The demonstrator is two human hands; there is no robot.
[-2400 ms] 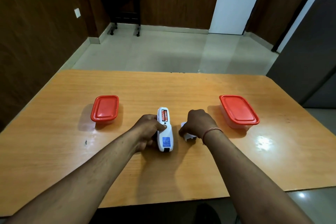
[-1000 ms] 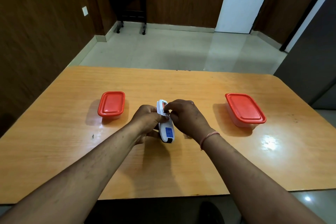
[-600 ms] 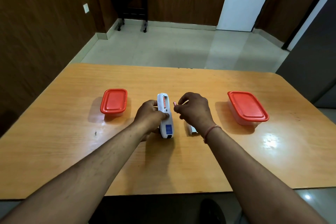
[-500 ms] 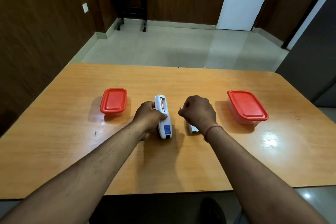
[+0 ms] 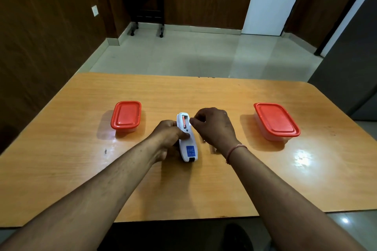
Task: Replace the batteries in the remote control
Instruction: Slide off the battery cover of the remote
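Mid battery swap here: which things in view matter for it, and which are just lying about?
In the job: remote, gripped by left hand; red battery in its open bay; right hand at the bay.
Just about: left red-lidded box, right red-lidded box, both shut, untouched; dark side table.

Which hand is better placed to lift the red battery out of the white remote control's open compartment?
Right. The right hand's curled fingers sit at the open compartment, beside the red battery, while the left hand grips the white remote control's body, steadying it.
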